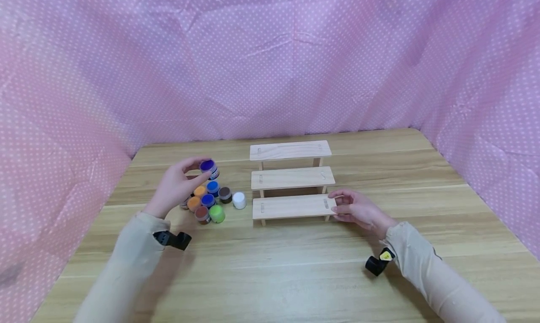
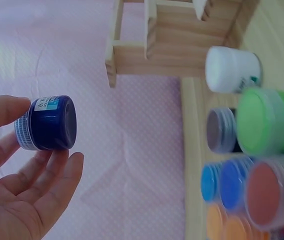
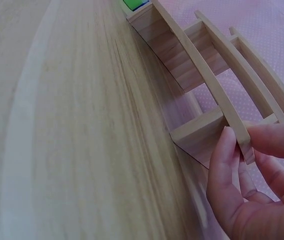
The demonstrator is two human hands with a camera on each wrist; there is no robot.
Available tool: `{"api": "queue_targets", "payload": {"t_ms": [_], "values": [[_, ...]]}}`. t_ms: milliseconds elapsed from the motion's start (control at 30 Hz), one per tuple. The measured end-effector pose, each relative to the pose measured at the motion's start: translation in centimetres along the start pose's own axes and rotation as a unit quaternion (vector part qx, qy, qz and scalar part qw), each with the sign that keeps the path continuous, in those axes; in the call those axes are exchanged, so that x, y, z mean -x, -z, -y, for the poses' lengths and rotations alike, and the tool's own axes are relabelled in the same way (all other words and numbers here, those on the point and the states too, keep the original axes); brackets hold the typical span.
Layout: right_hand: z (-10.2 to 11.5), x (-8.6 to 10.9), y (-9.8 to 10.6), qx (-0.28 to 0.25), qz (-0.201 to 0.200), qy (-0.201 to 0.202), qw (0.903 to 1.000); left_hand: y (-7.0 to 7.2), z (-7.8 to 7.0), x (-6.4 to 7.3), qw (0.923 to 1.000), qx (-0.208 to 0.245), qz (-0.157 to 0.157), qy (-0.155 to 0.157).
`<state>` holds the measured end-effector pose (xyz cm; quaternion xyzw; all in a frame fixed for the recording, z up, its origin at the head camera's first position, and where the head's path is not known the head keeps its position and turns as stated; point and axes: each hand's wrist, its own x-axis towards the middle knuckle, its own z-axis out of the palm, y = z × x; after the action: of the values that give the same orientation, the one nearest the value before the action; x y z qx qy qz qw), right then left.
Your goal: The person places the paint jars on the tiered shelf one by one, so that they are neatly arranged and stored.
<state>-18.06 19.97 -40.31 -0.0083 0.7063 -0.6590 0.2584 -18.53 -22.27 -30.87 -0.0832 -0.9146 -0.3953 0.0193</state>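
Observation:
My left hand (image 1: 176,186) pinches a dark blue paint jar (image 2: 54,122) between thumb and fingers, raised over the group of jars on the left. In the left wrist view the jar lies on its side, its printed label showing. My right hand (image 1: 358,209) grips the right end of the lowest shelf board (image 1: 291,206) of a three-tier wooden stand (image 3: 217,95), thumb on one face and fingers on the other. Below the left hand stand a green jar (image 1: 217,214), a red-brown jar (image 1: 202,215), a dark brown jar (image 1: 225,195) and a white jar (image 1: 239,200).
Two orange jars, one of them an orange jar (image 1: 194,203), and two blue jars, one a blue jar (image 1: 208,200), crowd the same group. The wooden table (image 1: 270,276) ends at a pink dotted curtain (image 1: 270,70) behind and at both sides.

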Motion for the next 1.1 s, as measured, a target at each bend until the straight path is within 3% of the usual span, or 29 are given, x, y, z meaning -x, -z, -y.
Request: {"api": "queue_targets", "payload": {"t_ms": [533, 867, 1100], "values": [[-0.1, 0.2, 0.0, 0.010, 0.006, 0.019, 0.9998, -3.3, -4.1, -3.6, 0.9956, 0.075, -0.003, -0.056], [-0.1, 0.4, -0.2, 0.007, 0.001, 0.020, 0.9998, -6.4, -5.8, -5.9, 0.9910, 0.077, 0.001, -0.109], [-0.1, 0.4, -0.1, 0.002, 0.004, 0.018, 0.9998, -8.4, -7.1, -6.9, 0.9888, 0.101, 0.003, -0.110]]}}
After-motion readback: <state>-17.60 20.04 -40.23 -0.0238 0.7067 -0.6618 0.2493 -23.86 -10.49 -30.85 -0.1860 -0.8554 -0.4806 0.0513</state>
